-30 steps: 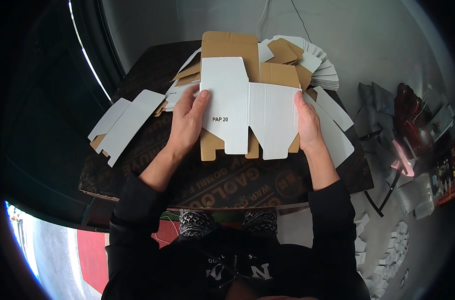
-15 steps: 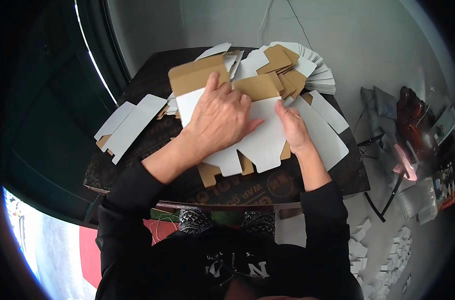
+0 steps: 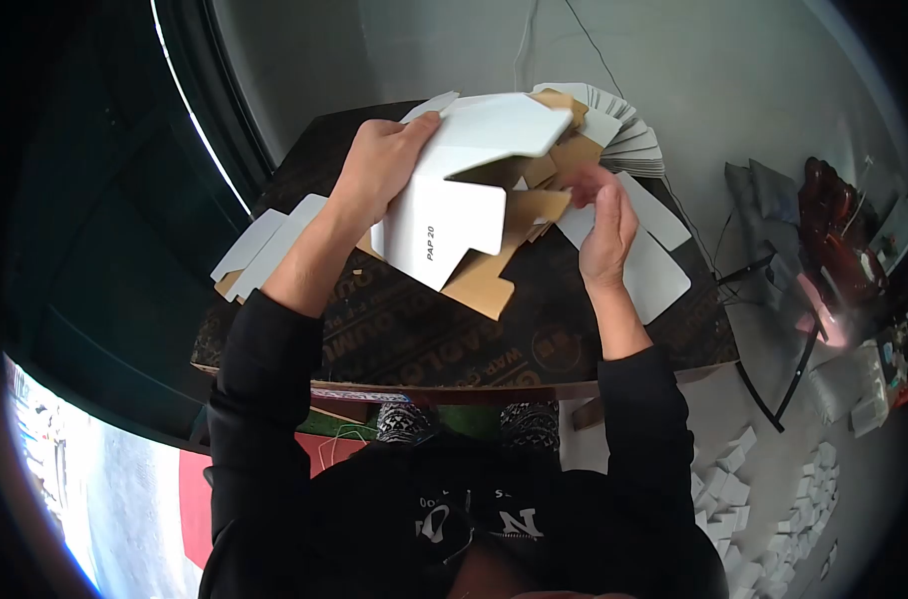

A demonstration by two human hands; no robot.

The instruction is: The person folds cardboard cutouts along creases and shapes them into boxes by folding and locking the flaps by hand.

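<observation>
My left hand (image 3: 382, 165) is closed on the left side of a partly opened cardboard box (image 3: 444, 215), white outside and brown inside. The box is tilted above the table, its flaps sticking out, with "PAP 20" printed on one white panel. To the right of it, my right hand (image 3: 607, 230) is raised with the thumb up and the fingers apart. Its fingertips are blurred, close to a brown flap but seemingly holding nothing. Behind the box lies a fanned pile of flat box blanks (image 3: 638, 150), partly hidden.
The dark table (image 3: 394, 324) carries more flat white blanks (image 3: 286, 245) on the left and a large blank (image 3: 655, 275) on the right. Many small white pieces (image 3: 723, 489) lie on the floor at the lower right. Cushions and a dark red carved object stand beyond the table.
My left hand has shifted up and left, turning the box so its printed panel shows and its panels spread apart. My right hand has come off the box's right edge.
</observation>
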